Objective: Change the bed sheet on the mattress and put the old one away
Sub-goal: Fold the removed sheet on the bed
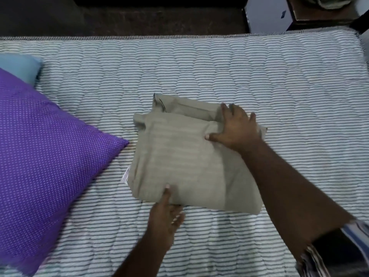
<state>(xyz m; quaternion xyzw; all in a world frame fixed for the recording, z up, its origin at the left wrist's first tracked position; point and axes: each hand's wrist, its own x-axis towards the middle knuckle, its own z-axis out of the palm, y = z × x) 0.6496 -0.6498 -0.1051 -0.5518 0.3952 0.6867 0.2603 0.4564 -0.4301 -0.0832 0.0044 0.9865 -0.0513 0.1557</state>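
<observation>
A folded olive-grey bed sheet (185, 156) lies on the bare striped mattress (219, 68), near its middle. A small white label sticks out of the sheet's left edge. My left hand (166, 214) pinches the sheet's near edge, thumb on top and fingers curled beneath. My right hand (235, 126) grips the sheet's far right corner, thumb on the upper fold and fingers wrapped over the back edge.
A purple dotted pillow (44, 156) lies on the left, its corner almost touching the sheet. A light blue pillow (20, 66) sits behind it. Dark floor (159, 19) runs beyond the mattress's far edge, and a crumpled cloth (331, 2) rests on furniture at top right.
</observation>
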